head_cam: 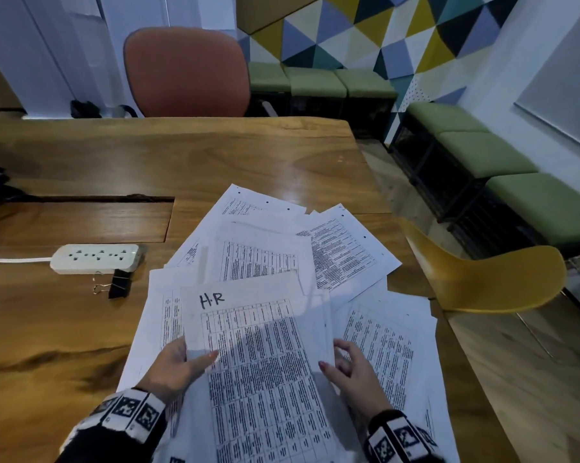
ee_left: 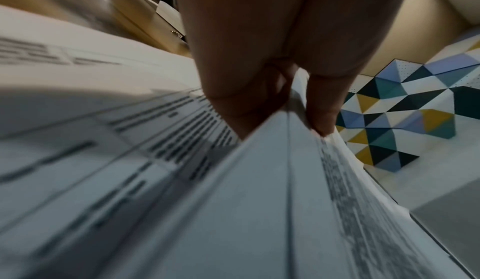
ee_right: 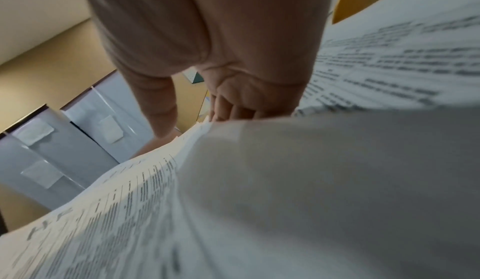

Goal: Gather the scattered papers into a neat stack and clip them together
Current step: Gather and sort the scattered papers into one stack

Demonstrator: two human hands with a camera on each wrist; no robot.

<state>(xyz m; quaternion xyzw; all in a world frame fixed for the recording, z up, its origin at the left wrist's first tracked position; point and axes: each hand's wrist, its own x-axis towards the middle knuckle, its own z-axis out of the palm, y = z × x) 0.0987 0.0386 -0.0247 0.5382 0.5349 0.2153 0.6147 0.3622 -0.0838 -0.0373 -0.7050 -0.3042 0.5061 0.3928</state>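
Observation:
Printed sheets lie fanned across the wooden table (head_cam: 215, 162). A bundle topped by the sheet marked "H.R" (head_cam: 258, 345) is raised at its near end between both hands. My left hand (head_cam: 178, 365) pinches its left edge, thumb on top, fingers underneath; the left wrist view shows the bundle (ee_left: 272, 180) squeezed between thumb and fingers. My right hand (head_cam: 345, 369) curls its fingers round the right edge, seen in the right wrist view at the paper's edge (ee_right: 205, 127). More loose sheets (head_cam: 342, 252) lie beyond and to the right. A black binder clip (head_cam: 118, 284) lies left of the papers.
A white power strip (head_cam: 94, 258) with its cord sits just behind the clip. A yellow chair (head_cam: 482, 279) stands at the table's right edge, an orange chair (head_cam: 185, 71) at the far side. Green benches line the patterned wall.

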